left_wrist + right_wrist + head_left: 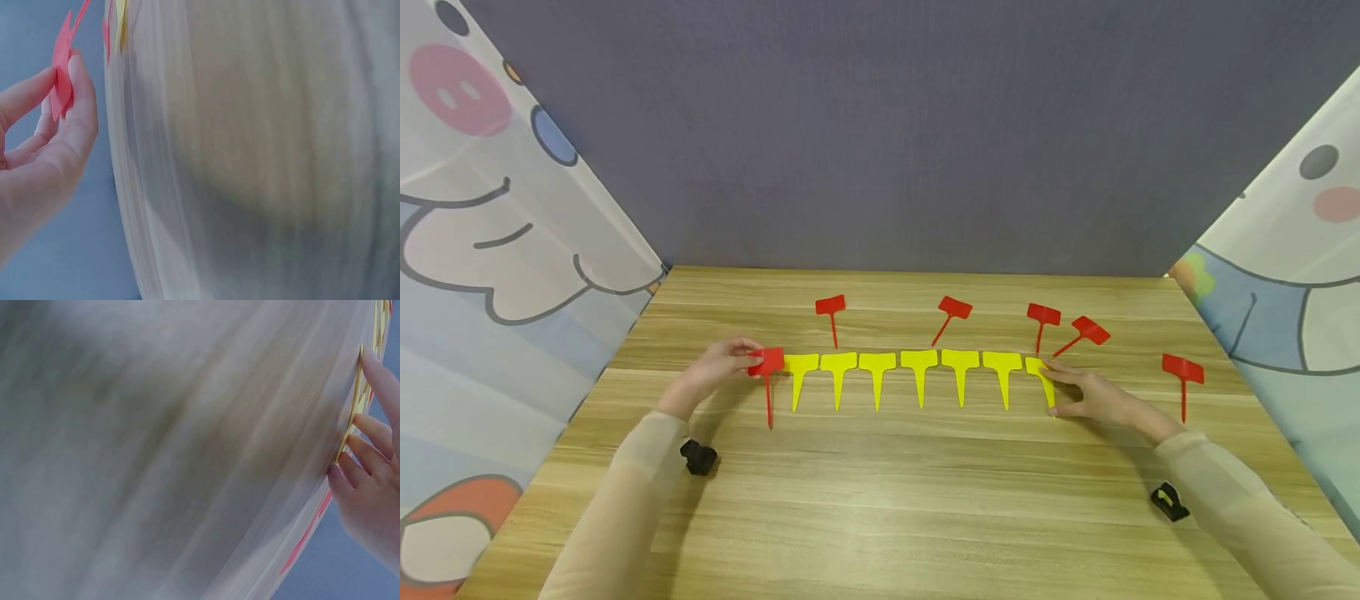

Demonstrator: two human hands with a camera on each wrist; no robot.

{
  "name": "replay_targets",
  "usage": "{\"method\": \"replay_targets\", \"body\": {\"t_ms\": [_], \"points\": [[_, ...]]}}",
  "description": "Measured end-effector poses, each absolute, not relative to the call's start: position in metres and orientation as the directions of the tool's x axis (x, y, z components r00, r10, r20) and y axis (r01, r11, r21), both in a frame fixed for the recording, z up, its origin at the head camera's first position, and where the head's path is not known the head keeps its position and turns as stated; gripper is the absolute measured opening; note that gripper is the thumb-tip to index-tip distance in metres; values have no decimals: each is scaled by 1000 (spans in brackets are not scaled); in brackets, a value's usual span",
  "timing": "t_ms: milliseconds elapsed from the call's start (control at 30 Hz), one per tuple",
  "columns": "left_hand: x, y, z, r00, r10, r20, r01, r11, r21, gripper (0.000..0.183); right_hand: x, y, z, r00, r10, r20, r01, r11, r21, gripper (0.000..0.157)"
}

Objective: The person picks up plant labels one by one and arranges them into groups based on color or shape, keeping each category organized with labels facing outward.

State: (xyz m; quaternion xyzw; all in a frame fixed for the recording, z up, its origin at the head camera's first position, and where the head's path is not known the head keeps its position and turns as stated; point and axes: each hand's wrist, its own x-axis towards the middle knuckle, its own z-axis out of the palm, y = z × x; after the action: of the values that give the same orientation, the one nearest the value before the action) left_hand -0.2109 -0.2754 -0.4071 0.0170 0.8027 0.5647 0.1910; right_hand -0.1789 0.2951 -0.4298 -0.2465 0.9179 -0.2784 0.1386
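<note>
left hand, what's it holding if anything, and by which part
The left hand holds a red tag by its wide head, pinched between thumb and fingers.

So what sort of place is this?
It looks like an indoor corner screened off for tabletop work, though I can't be sure. There's a wooden table, a plain grey panel behind it, and cartoon cloth on both sides.
</note>
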Motion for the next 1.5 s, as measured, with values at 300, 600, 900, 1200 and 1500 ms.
{"method": "replay_targets", "body": {"t_ms": [300, 600, 900, 1200, 1500], "points": [[-204, -260, -405, -900, 331, -282, -158, 356, 921, 29, -180, 295, -430, -842, -528, -110, -376, 722, -581, 73], [-197, -243, -401, -869, 403, -287, -132, 370, 920, 26, -180, 295, -430, -838, -537, -99, -387, 713, -585, 72], [-190, -231, -405, -832, 458, -312, -119, 403, 908, 23, -180, 294, -429, -832, -547, -95, -396, 704, -590, 71], [-183, -221, -405, -799, 476, -367, -177, 397, 900, 23, -179, 294, -429, -834, -543, -101, -389, 708, -589, 71], [-178, -219, -410, -763, 511, -396, -199, 398, 896, 21, -179, 295, -431, -836, -539, -99, -391, 714, -581, 71]]}}
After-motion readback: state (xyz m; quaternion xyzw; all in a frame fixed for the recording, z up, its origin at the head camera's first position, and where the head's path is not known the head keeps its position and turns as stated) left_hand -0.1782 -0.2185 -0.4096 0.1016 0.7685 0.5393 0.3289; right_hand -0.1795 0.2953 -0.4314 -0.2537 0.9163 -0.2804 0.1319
